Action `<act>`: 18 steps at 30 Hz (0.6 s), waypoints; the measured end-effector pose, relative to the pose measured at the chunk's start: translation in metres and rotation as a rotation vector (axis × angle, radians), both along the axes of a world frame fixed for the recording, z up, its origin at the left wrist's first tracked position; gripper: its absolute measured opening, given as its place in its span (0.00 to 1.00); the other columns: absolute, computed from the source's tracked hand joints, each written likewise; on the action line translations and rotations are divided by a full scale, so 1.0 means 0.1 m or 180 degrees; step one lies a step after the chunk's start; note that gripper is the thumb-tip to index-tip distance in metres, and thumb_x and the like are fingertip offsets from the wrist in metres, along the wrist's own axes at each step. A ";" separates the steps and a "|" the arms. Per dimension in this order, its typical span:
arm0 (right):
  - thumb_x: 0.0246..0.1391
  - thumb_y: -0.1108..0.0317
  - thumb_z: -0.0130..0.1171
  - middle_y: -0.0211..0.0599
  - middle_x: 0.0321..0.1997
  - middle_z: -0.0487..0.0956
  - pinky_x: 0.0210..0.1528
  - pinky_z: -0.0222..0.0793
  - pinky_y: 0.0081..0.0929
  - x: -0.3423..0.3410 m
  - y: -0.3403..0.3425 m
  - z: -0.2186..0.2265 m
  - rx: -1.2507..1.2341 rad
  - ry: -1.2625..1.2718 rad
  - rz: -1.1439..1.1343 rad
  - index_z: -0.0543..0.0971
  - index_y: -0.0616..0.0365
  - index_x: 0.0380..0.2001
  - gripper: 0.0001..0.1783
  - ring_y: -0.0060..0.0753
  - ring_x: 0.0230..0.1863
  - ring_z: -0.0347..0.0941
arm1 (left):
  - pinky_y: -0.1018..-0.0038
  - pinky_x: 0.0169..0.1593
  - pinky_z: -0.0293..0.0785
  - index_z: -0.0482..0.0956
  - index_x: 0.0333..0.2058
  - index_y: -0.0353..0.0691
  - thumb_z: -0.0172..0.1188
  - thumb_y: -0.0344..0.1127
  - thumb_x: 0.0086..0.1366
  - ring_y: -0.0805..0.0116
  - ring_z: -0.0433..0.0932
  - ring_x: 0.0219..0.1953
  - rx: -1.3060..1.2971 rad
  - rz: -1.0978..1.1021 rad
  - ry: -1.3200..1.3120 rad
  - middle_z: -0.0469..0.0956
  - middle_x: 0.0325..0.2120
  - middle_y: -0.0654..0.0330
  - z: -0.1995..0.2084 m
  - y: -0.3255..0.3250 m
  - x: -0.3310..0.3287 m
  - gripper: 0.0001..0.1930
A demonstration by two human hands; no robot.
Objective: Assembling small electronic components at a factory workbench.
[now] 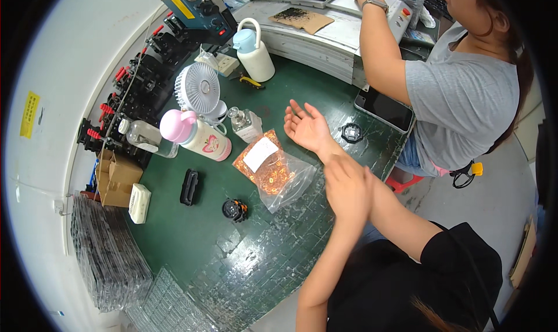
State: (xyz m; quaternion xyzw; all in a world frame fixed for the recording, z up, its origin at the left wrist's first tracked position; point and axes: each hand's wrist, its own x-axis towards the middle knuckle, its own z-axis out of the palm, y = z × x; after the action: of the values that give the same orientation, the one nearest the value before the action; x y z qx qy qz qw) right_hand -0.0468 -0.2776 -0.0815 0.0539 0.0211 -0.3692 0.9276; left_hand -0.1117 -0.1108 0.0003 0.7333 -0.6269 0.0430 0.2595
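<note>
Progress, done versus left, not judgeable: ring-filled bag (273, 170) lies unheld on worktop (186, 233). My right hand (307, 128) spread, empty, beside it; left hand (345, 187) over right forearm (398, 219), closure I cannot tell.

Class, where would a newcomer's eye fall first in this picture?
Probably on the bag of orange rings at the picture's centre, then the pink-capped bottle to its left. The open right hand, up and right of the bag, and left hand, across the right forearm, also stand out.
</note>
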 end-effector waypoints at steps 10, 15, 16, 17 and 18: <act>0.59 0.57 0.45 0.37 0.41 0.72 0.44 0.68 0.34 -0.03 -0.01 0.01 -0.0014 0.0094 0.0046 0.72 0.55 0.46 0.18 0.34 0.40 0.69 | 0.67 0.37 0.73 0.69 0.36 0.30 0.61 0.41 0.52 0.55 0.71 0.33 0.0173 -0.0518 0.0179 0.69 0.30 0.49 -0.03 0.24 -0.31 0.21; 0.59 0.57 0.45 0.37 0.41 0.72 0.43 0.69 0.33 0.04 0.02 -0.05 -0.0062 -0.0026 0.0047 0.72 0.55 0.46 0.18 0.34 0.39 0.69 | 0.72 0.23 0.74 0.69 0.36 0.32 0.62 0.42 0.52 0.63 0.74 0.29 -0.0402 0.0614 -0.0250 0.71 0.27 0.55 -0.07 -0.07 0.00 0.20; 0.59 0.57 0.45 0.37 0.41 0.72 0.43 0.69 0.33 0.03 0.00 -0.06 -0.0099 -0.0025 0.0053 0.72 0.55 0.46 0.18 0.34 0.39 0.69 | 0.72 0.23 0.74 0.69 0.36 0.32 0.62 0.42 0.52 0.63 0.74 0.29 -0.0406 0.0598 -0.0254 0.71 0.27 0.55 -0.08 -0.03 -0.09 0.20; 0.59 0.57 0.45 0.37 0.41 0.72 0.43 0.69 0.33 0.02 -0.01 -0.07 -0.0102 -0.0030 0.0038 0.72 0.55 0.46 0.18 0.34 0.39 0.69 | 0.71 0.25 0.74 0.69 0.35 0.33 0.61 0.42 0.53 0.63 0.74 0.29 0.0032 0.0567 -0.0033 0.71 0.27 0.55 -0.08 0.10 -0.24 0.19; 0.59 0.58 0.45 0.36 0.41 0.72 0.43 0.69 0.33 -0.01 -0.01 -0.10 -0.0073 -0.0042 0.0008 0.72 0.55 0.46 0.17 0.34 0.39 0.69 | 0.71 0.27 0.74 0.69 0.34 0.34 0.61 0.43 0.54 0.62 0.74 0.29 0.0483 0.0541 0.0191 0.71 0.27 0.54 -0.06 0.24 -0.37 0.18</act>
State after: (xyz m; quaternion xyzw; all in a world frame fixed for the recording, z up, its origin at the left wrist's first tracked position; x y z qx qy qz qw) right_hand -0.0480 -0.2785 -0.0914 0.0456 0.0108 -0.3678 0.9287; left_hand -0.1485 -0.0873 -0.0062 0.8023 -0.5559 -0.0047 0.2173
